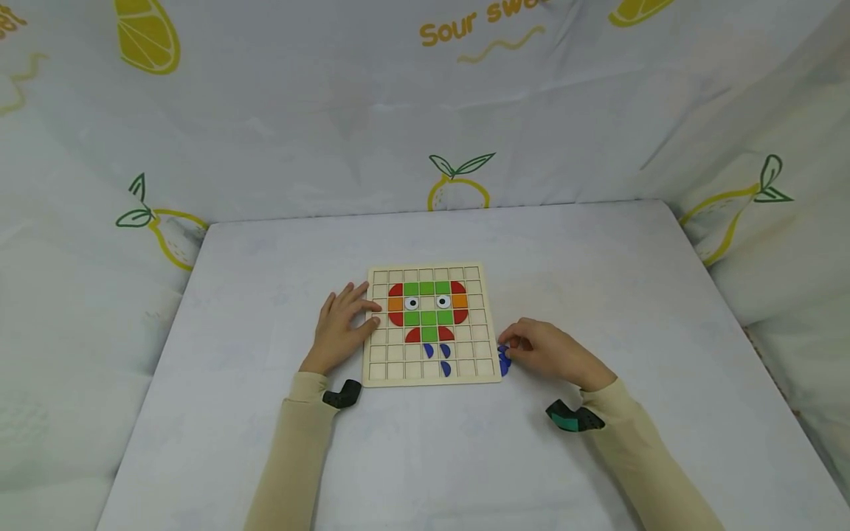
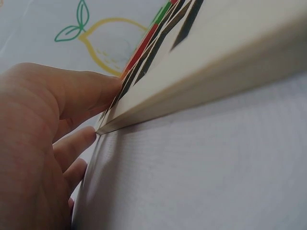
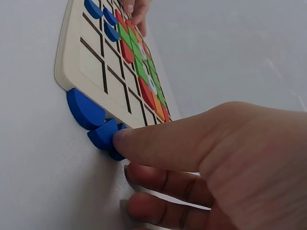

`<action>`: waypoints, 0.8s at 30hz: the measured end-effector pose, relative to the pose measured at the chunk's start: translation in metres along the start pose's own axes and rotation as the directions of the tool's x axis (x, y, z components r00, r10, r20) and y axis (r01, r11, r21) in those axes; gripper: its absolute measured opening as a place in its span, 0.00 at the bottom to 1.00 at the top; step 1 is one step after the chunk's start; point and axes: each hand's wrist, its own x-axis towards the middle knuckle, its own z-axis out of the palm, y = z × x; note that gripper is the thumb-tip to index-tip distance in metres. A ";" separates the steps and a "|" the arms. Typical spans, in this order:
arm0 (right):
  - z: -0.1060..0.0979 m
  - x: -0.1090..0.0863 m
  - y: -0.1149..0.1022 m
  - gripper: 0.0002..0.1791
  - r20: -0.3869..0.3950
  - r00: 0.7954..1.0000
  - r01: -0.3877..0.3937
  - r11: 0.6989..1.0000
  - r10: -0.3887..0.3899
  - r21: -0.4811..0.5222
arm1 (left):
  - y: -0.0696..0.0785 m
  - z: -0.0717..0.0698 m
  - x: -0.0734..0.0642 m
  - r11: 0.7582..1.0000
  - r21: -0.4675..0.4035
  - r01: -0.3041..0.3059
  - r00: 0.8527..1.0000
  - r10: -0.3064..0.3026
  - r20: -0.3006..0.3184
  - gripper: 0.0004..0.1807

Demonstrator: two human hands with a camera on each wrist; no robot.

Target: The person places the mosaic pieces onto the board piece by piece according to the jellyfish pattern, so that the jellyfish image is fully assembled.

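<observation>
A pale wooden grid board (image 1: 471, 361) lies on the table. On it a figure is built from green tiles (image 1: 428, 318), red rounded pieces (image 1: 460, 317), orange squares (image 1: 395, 303) and two eye tiles (image 1: 443, 302). Below them sit three blue curved pieces (image 1: 446, 368). My left hand (image 1: 341, 328) rests at the board's left edge with fingers spread, the thumb on its surface. Beside the right edge, my right hand (image 1: 551, 354) pinches a blue curved piece (image 3: 104, 135) with the thumb; its index fingertip is hidden. Another blue piece (image 3: 85, 109) lies against the board's edge.
A white cloth covers the table (image 1: 279, 258). Behind and at the sides hang white curtains (image 1: 299, 110) printed with lemons. Each wrist wears a dark camera mount, one on the left (image 1: 342, 394) and one on the right (image 1: 575, 417).
</observation>
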 end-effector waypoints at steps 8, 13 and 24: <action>0.001 0.001 -0.001 0.07 0.004 1.000 0.020 0.999 -0.020 0.025 | 0.000 0.000 0.000 1.000 0.002 0.000 1.000 0.000 0.001 0.10; 0.003 0.000 -0.001 0.06 -0.006 1.000 0.010 1.000 -0.010 0.011 | 0.001 0.000 0.000 1.000 0.004 0.000 1.000 0.000 0.001 0.10; 0.001 -0.002 0.000 0.03 -0.016 0.999 0.043 0.999 -0.043 0.013 | 0.001 -0.001 0.000 1.000 0.004 0.005 1.000 -0.005 0.004 0.10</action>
